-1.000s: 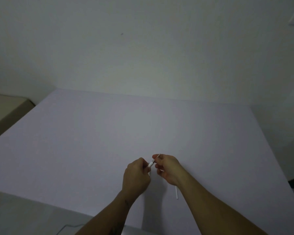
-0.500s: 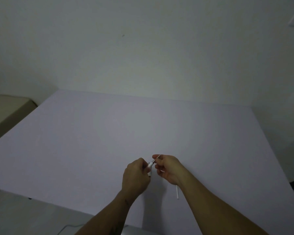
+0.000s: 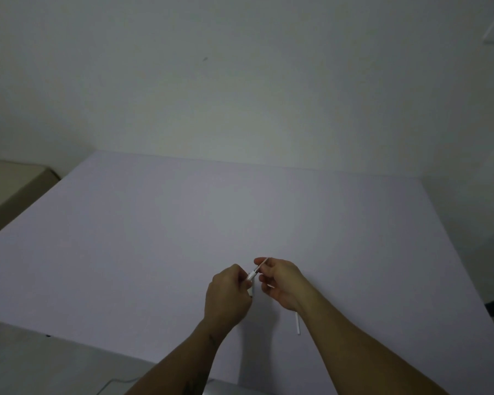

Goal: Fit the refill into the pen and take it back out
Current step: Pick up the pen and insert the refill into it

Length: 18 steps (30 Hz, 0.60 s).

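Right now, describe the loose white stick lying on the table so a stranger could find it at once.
Start from the wide pale table and go to its near edge, where two hands work. Just right of the right hand's wrist lies a thin white tube, flat on the surface and running almost straight toward the viewer. Unlike the pen piece pinched between the hands, nothing touches it.

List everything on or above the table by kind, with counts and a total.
Hands: 2, left hand and right hand
Pen parts held between the hands: 1
White tubes lying on the table: 1
Total: 4
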Available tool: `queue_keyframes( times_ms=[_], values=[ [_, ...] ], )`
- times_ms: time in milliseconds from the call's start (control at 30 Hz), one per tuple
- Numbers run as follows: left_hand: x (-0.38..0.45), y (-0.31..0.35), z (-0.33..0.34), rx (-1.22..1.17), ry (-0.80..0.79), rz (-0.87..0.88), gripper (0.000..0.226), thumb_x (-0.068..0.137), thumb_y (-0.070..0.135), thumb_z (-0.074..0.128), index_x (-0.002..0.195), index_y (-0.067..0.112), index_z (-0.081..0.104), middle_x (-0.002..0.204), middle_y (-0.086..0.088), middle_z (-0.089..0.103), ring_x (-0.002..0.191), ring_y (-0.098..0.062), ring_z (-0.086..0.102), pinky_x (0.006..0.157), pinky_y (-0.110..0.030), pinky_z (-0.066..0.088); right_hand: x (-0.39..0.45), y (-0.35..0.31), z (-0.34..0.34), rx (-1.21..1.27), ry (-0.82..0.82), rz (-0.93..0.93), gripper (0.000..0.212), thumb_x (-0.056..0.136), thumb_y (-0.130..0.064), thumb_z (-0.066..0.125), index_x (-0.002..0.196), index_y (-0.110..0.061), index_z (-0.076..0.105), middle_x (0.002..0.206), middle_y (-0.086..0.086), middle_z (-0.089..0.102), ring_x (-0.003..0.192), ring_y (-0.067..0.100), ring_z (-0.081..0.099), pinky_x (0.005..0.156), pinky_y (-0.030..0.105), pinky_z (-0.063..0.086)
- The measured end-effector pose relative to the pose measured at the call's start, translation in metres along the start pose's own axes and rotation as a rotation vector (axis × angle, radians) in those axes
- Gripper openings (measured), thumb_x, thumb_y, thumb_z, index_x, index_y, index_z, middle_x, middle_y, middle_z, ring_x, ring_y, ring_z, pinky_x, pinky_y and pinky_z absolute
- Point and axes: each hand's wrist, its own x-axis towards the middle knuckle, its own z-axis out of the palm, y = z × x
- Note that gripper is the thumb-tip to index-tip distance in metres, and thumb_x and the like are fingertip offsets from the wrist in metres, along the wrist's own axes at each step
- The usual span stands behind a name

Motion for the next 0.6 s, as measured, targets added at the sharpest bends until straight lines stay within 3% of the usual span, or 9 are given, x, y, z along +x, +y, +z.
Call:
queue_keyframes(
  times_ms=[100, 200, 300, 433, 600],
  values=[
    [0.0005, 0.0016, 0.0, 0.0, 0.0, -0.002, 0.007, 0.089, 0.016, 0.063, 0.082, 0.016, 0.06, 0.075, 0.001, 0.063, 0.064, -0.011, 0.057, 0.057, -0.018, 0.043, -0.0003, 0.0005, -0.0017, 0.038, -0.026, 0.017, 0.022, 0.097, -0.004, 0.054, 0.105, -0.01, 0.074, 0.095, 0.012, 0.065, 0.083, 0.022, 0.056, 0.068, 0.031, 0.051],
    [0.0017, 0.0033, 0.0007, 0.006, 0.004, 0.01, 0.007, 0.089, 0.016, 0.063, 0.083, 0.017, 0.061, 0.075, 0.002, 0.064, 0.065, -0.011, 0.059, 0.062, -0.024, 0.051, -0.0013, 0.0023, -0.0028, 0.046, -0.003, 0.048, 0.011, 0.093, -0.014, 0.064, 0.097, -0.008, 0.072, 0.093, 0.011, 0.064, 0.081, 0.023, 0.055, 0.065, 0.031, 0.05],
    [0.002, 0.0057, 0.0014, 0.012, 0.006, 0.02, 0.005, 0.089, 0.016, 0.063, 0.084, 0.016, 0.062, 0.077, 0.001, 0.066, 0.067, -0.013, 0.061, 0.066, -0.029, 0.056, 0.0005, 0.0026, -0.0032, 0.008, 0.041, 0.031, 0.018, 0.092, -0.019, 0.066, 0.097, -0.003, 0.072, 0.088, 0.01, 0.062, 0.078, 0.022, 0.055, 0.061, 0.03, 0.05],
    [0.0021, 0.0061, 0.0022, 0.007, 0.008, 0.001, 0.005, 0.088, 0.015, 0.063, 0.083, 0.016, 0.062, 0.078, 0.0, 0.067, 0.068, -0.014, 0.061, 0.066, -0.031, 0.057, 0.002, -0.0013, -0.0026, -0.051, 0.078, -0.022, 0.015, 0.094, -0.01, 0.061, 0.1, -0.006, 0.074, 0.096, 0.012, 0.065, 0.082, 0.022, 0.057, 0.07, 0.032, 0.053],
    [0.0013, 0.0051, 0.0027, -0.005, 0.001, -0.013, 0.008, 0.089, 0.015, 0.063, 0.082, 0.018, 0.06, 0.075, 0.001, 0.065, 0.066, -0.012, 0.06, 0.063, -0.023, 0.051, -0.0012, -0.0025, -0.0052, -0.022, -0.031, -0.005, 0.024, 0.098, -0.006, 0.053, 0.104, -0.012, 0.076, 0.101, 0.011, 0.065, 0.089, 0.023, 0.056, 0.075, 0.033, 0.05]
  ],
)
